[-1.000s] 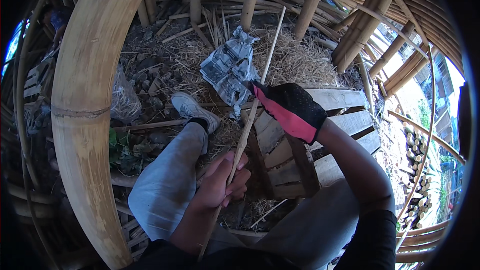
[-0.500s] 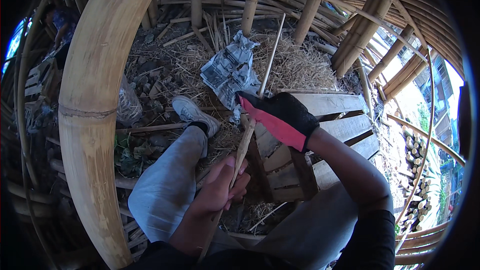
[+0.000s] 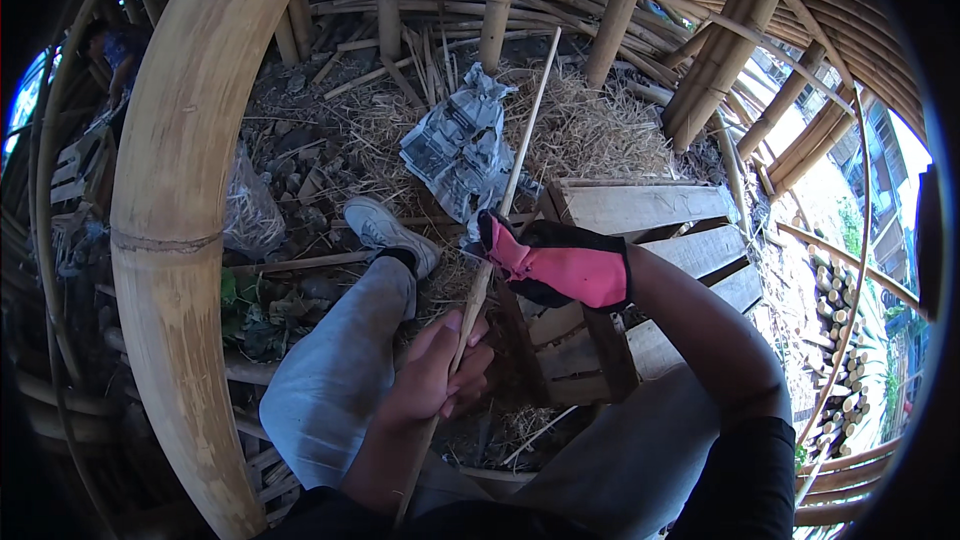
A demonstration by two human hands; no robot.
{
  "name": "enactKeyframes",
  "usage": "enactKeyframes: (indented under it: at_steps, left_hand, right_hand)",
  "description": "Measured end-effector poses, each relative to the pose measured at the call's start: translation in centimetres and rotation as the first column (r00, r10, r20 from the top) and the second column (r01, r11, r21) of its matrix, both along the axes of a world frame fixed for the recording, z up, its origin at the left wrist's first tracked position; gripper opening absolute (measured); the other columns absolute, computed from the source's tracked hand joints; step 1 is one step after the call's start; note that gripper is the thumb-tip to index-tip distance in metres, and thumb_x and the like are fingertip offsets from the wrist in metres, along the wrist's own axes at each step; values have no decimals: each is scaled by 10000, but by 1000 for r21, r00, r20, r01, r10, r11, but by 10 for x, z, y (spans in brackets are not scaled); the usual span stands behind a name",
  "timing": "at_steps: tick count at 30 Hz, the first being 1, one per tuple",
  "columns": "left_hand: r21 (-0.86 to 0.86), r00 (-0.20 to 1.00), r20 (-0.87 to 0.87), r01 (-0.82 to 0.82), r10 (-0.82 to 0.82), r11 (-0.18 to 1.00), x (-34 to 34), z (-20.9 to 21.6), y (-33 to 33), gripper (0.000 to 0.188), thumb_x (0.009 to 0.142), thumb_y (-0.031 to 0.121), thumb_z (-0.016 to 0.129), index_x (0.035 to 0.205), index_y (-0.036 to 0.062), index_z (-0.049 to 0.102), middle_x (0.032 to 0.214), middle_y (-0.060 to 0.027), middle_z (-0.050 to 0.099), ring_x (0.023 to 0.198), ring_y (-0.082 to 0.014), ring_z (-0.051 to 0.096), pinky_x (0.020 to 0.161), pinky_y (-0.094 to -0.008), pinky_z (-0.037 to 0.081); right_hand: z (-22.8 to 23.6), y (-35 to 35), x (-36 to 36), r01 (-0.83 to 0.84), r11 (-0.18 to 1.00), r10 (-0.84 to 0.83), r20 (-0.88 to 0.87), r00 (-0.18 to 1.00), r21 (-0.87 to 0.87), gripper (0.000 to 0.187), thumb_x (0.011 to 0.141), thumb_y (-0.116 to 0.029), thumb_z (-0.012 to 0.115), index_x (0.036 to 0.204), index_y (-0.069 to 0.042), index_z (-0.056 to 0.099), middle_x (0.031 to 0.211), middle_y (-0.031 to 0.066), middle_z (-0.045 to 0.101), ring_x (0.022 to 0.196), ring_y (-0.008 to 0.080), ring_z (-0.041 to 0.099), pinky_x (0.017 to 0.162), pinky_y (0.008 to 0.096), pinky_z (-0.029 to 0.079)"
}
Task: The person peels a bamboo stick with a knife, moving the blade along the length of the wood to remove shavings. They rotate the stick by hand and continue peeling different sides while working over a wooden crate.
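Note:
A long, thin bamboo stick point(image 3: 530, 130) runs slantwise from my lap up toward the far side. It looks rough and slightly wider between my hands. My left hand point(image 3: 432, 370), bare, is closed around its lower part. Farther up, my right hand point(image 3: 560, 265) wears a pink and black glove, its fingers closed around the stick and the pink side turned up. The glove hides part of the stick. Just beyond it, crumpled newspaper point(image 3: 460, 145) lies on straw.
A thick bamboo pole point(image 3: 170, 190) rises close on my left. Beside my right hand stands a slatted wooden pallet point(image 3: 640, 205). Clear plastic point(image 3: 252, 210) lies near the pole. Bamboo posts point(image 3: 500, 5) line the far side, and a person point(image 3: 115, 55) is at the far left.
My right hand has slid a little down the stick toward me and rolled, showing more of the glove's pink side. My left hand keeps its grip, with the stick tilted slightly left.

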State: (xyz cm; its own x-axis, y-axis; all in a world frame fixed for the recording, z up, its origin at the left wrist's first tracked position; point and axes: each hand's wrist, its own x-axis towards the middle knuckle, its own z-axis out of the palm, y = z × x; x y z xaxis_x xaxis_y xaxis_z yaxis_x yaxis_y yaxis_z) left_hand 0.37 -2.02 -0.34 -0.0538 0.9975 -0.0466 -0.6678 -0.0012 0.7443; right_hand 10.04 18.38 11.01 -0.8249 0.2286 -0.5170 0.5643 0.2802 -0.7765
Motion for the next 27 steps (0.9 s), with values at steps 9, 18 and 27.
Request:
enactKeyframes:
  at_steps: [9, 18, 27]
  left_hand:
    - [3, 1000, -9, -30, 30, 1000, -1, 4, -4, 409, 1084, 484, 244, 975, 125, 407, 528, 29, 325, 342, -70, 240, 325, -220, 242]
    - [4, 983, -175, -62, 62, 998, 6, 3, -8, 452, 1071, 533, 251, 949, 127, 407, 531, 35, 316, 372, -55, 245, 349, -214, 256]
    - [-13, 991, -135, -23, 21, 1000, 7, 1, -3, 448, 1073, 526, 247, 938, 132, 410, 533, 41, 315, 385, -56, 241, 356, -218, 258]
  right_hand:
    - [-8, 7, -7, -10, 636, 203, -154, 967, 772, 484, 1049, -497, 343, 1373, -207, 557, 893, 144, 704, 815, 295, 687, 723, 408, 522]
    - [8, -18, -15, -46, 614, 173, -77, 982, 788, 477, 1027, -531, 437, 1117, -122, 666, 690, 132, 609, 639, 308, 628, 642, 383, 495]
    - [-12, 4, -2, 142, 990, -135, -243, 961, 11, 610, 971, -683, 457, 880, -111, 645, 684, -21, 548, 521, 102, 420, 511, 258, 357]
